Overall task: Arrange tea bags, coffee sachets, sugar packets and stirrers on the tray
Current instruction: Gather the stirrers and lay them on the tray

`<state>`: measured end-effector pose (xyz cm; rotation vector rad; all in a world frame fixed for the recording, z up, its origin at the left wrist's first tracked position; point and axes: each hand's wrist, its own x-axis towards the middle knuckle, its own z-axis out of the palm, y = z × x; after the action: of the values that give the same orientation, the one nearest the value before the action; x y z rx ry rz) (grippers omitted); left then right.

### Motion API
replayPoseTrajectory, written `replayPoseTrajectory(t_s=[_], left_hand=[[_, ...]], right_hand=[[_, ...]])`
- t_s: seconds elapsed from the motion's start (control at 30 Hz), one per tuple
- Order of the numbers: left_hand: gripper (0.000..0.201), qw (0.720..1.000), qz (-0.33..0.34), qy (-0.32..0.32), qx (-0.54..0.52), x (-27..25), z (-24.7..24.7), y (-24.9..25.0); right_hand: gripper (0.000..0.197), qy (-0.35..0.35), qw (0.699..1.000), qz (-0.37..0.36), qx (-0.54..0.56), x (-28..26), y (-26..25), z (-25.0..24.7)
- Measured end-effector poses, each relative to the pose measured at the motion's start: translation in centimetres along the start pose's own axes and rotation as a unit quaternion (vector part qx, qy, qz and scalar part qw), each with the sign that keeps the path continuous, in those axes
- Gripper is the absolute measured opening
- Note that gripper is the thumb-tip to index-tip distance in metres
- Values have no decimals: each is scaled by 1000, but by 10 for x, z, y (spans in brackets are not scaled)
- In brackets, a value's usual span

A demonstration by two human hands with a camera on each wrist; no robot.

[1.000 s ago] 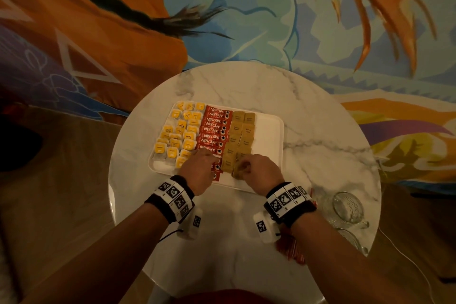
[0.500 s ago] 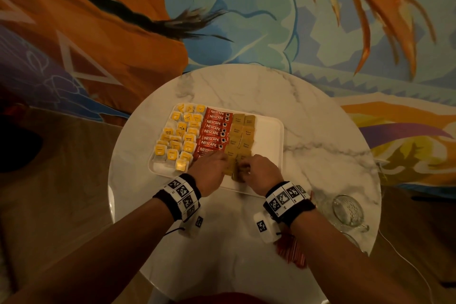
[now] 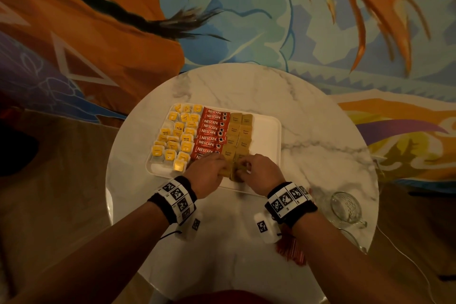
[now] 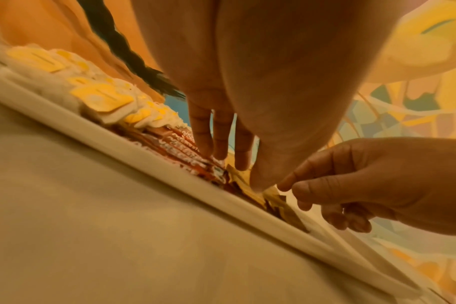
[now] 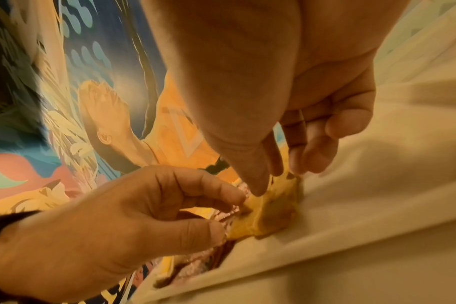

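The brown sugar packets (image 3: 237,139) lie in two columns on the white tray (image 3: 267,140), right of the middle, and run from its far edge to its near edge. At the near edge both hands work on the last packets. The left hand (image 3: 206,174) pinches one packet between thumb and fingers, and in the right wrist view this pinch is plain. The right hand (image 3: 256,171) pinches the neighbouring packet (image 5: 271,207), thumb on top and fingertips behind it. The two packets touch each other, and the one on the left lies just beside the red coffee sachets (image 3: 212,131), which fill the middle column. The yellow tea bags (image 3: 176,137) fill the left part of the tray, up to its left edge. The right part of the tray is bare. The red stirrers (image 3: 291,248) lie on the marble table (image 3: 246,86) near its near right edge, partly under the right forearm, so I judge they are not yet arranged.

The risk I see is small but real: both hands are very close, so a push from one can shift the other packet or lift the nearest coffee sachet. The packets at the near edge could also slide over the low rim.
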<state>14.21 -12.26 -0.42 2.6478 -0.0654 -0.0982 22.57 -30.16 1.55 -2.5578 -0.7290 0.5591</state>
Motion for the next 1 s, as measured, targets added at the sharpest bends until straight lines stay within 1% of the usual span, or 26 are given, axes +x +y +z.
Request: replayPoseTrajectory(t_s=[0.13,0.27,0.37,0.47,0.5,0.6,0.63,0.73,0.8,0.87,0.93,1.0], left_hand=[[21,999,21,25,-29,-3,-2,7],[27,997,49,17,-50,-9,-2,21],[30,996,58,-26,-67,-16,2,32],[32,991,61,-86,-77,-19,9,44],[33,989,65,-106,-80,-19,12,49],[36,981,95,-154,-72,-19,21,63],[36,978,100,-167,-71,-19,24,67],[39,973,104,-194,-68,-19,34,75],[38,969,112,-206,-76,-18,38,82],[32,966,117,-212,-89,-17,40,89],[28,966,115,-209,-101,-16,43,94],[35,967,107,-204,-107,-18,46,96]], right_hand=[[40,32,998,58,-3,-20,7,-5],[49,23,992,115,-43,-56,15,-12],[49,17,984,170,-50,-88,21,-17],[49,-3,976,207,-68,-116,24,-13],[47,-3,975,213,-64,-123,25,-11],[34,26,977,210,-25,-136,27,-5],[33,36,977,212,-8,-139,27,-3],[46,53,977,207,21,-145,28,5],[59,55,972,226,28,-149,26,9],[71,49,967,247,38,-153,23,11],[73,40,962,266,43,-154,23,17],[69,38,954,292,51,-153,24,24]])
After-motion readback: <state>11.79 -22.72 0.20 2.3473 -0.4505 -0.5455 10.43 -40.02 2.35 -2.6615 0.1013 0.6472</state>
